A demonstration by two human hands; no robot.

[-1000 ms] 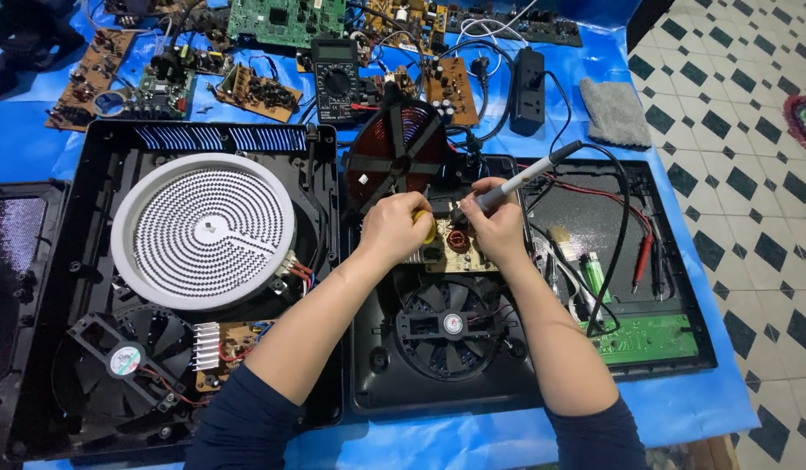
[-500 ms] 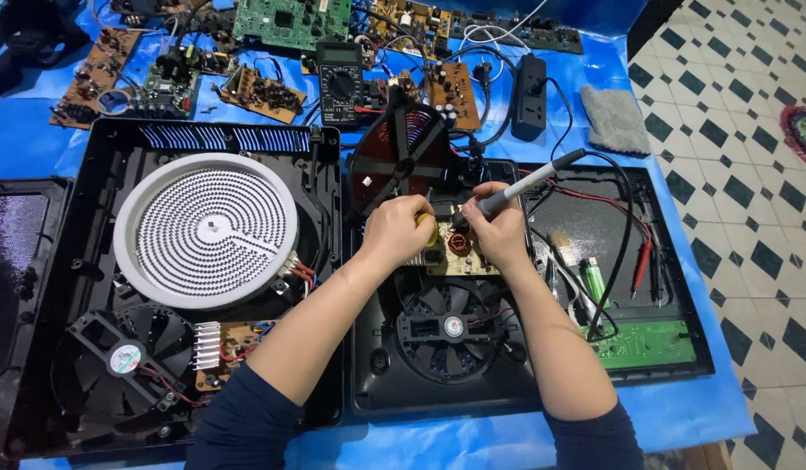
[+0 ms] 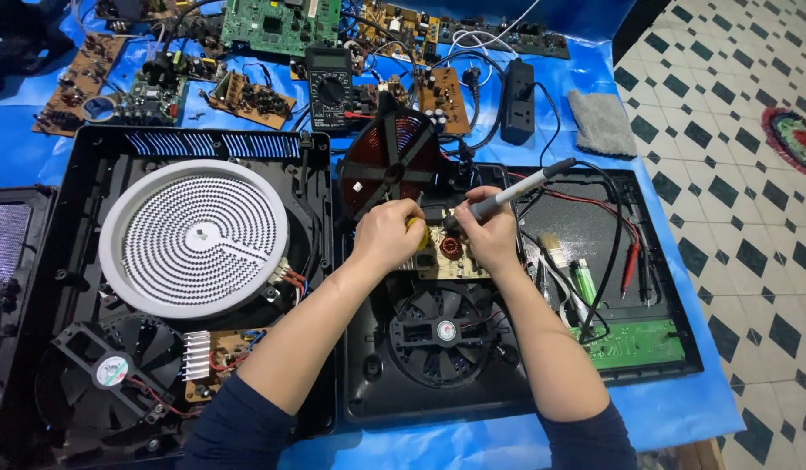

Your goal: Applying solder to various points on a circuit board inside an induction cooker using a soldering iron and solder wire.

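**Soldering on the opened cooker board**

Far left: white round heating plate (image 3: pixel 194 237) in black housing (image 3: pixel 80 157). Centre: left hand (image 3: pixel 387 235), fingers curled around small yellow item (image 3: pixel 418 233), resting on tan circuit board (image 3: pixel 446 257) above black fan (image 3: pixel 445 331). Just right: right hand (image 3: pixel 492 235), fingers closed on grey soldering iron (image 3: pixel 520 187), tip down at board.

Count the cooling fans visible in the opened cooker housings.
2. One black fan sits at the lower left, below the white round heating element. The other fan sits between the person's forearms. Others may be hidden.
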